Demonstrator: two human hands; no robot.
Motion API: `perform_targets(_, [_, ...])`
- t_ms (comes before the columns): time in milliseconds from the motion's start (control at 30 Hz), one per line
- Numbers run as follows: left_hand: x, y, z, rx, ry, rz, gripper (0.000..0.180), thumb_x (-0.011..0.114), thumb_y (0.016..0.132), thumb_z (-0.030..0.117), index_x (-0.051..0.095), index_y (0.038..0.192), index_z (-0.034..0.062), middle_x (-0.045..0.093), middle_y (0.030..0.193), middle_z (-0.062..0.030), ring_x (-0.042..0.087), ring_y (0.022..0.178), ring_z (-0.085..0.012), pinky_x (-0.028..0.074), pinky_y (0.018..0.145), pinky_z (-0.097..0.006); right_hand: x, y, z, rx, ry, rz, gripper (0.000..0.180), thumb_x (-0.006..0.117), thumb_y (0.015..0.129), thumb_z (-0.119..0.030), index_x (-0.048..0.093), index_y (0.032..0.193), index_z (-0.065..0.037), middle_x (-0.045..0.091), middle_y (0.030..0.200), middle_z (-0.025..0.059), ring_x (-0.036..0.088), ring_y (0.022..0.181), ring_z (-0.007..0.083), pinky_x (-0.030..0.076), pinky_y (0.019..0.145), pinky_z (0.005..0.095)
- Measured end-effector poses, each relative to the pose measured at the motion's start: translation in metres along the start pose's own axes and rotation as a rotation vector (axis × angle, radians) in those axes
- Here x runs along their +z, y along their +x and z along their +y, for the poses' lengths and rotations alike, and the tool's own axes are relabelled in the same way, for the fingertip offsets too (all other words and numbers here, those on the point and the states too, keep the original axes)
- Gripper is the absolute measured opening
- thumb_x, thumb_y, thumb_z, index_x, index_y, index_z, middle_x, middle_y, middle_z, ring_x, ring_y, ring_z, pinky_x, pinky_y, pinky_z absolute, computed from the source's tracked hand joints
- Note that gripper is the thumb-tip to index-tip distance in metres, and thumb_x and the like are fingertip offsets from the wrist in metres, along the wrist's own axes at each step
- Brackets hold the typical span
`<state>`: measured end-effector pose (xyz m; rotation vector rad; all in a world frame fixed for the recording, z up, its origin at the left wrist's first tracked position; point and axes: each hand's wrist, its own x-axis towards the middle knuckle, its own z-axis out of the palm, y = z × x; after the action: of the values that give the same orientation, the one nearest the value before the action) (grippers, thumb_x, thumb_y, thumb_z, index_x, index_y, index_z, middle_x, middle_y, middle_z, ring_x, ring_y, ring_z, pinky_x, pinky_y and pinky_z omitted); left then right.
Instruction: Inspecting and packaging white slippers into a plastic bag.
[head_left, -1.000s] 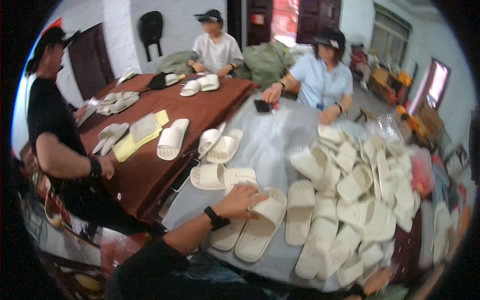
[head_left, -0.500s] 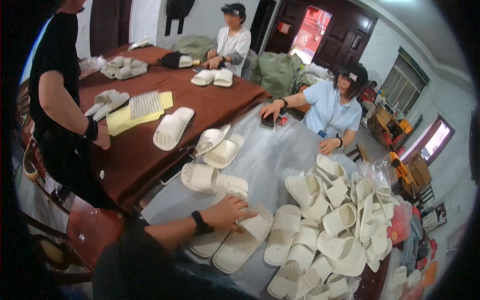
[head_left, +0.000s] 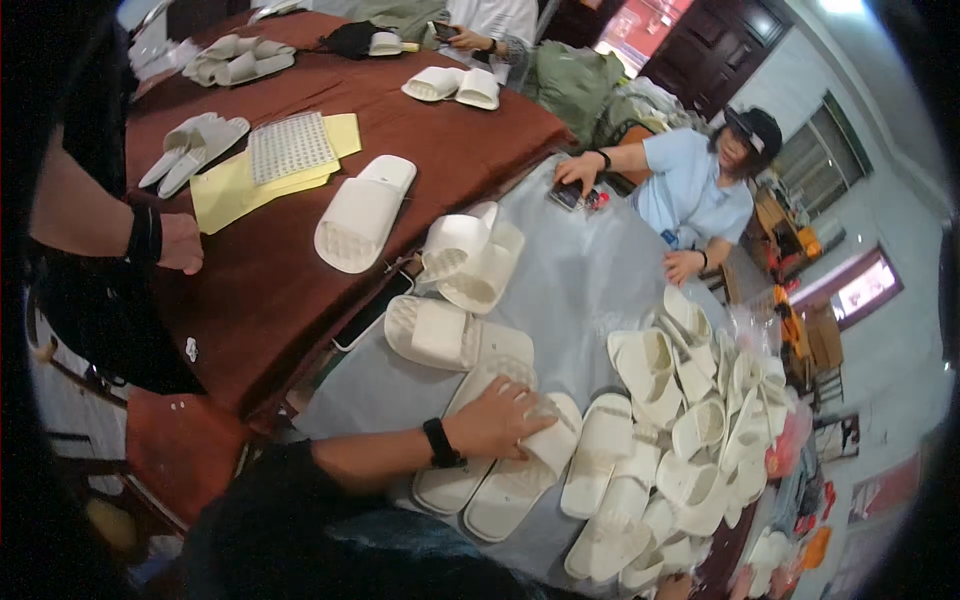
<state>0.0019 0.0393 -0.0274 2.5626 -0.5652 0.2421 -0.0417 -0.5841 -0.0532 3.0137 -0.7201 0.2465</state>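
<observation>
Across the grey-covered surface (head_left: 570, 300) in the head view, a pair of cream slippers (head_left: 503, 503) lies side by side near the person, straps away and heels toward them; the left hand (head_left: 495, 422) is laid over both straps, its fingers moderately spread and bent, though I cannot tell whether they grip or merely rest; the right hand (head_left: 676, 588) is only a sliver at the lower edge, beside the heap of slippers (head_left: 690, 480), and the set of its fingers cannot be told; a single slipper (head_left: 598, 455) lies just right of the pair, and a crosswise slipper (head_left: 432, 330) lies beyond it to the left.

Judging by the thick, moulded look, each slipper should be light, springy and hardly fragile; the sole probably bends under a squeeze yet keeps its shape, while the smooth strap may slide a little under dry fingers; the surest hold seems to be fingers under the strap with the thumb on top, or, for two together, a pinch across the neighbouring strap edges; the heel end looks floppier and poorer for lifting.
</observation>
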Motion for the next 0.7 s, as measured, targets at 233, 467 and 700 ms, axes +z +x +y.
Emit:
perform_targets(233, [0.0,-0.006,0.003,-0.017,0.0,-0.016,0.073,0.076,0.074,0.043,0.051,0.138,0.0192,0.049,0.132,-0.0174,0.046,0.126,-0.0377,0.031,0.105,-0.055,-0.012,-0.003,-0.011,-0.037,-0.411,-0.057,0.032,0.052,0.095,-0.025,0.067,0.102,0.002,0.068,0.101,0.0213,0.065,0.09,0.0356,0.052,0.08,0.0471])
perform_targets(467, [0.008,-0.007,0.002,0.002,0.022,0.011,0.078,0.076,0.074,0.045,0.046,0.142,0.02,0.05,0.131,-0.0174,0.045,0.127,-0.0371,0.03,0.106,-0.054,-0.041,-0.019,-0.044,0.048,-0.44,-0.007,0.031,0.051,0.098,-0.023,0.067,0.099,0.004,0.069,0.095,0.0205,0.067,0.088,0.0317,0.054,0.076,0.0443])
perform_targets(700, [0.006,0.004,-0.003,0.063,0.042,0.033,0.079,0.078,0.069,0.046,0.051,0.137,0.0163,0.054,0.127,-0.0177,0.047,0.122,-0.0363,0.033,0.102,-0.053,0.022,-0.013,0.052,0.364,0.584,0.095,0.018,0.054,0.091,-0.012,0.06,0.1,0.003,0.062,0.1,0.0241,0.06,0.091,0.0392,0.046,0.08,0.0451])
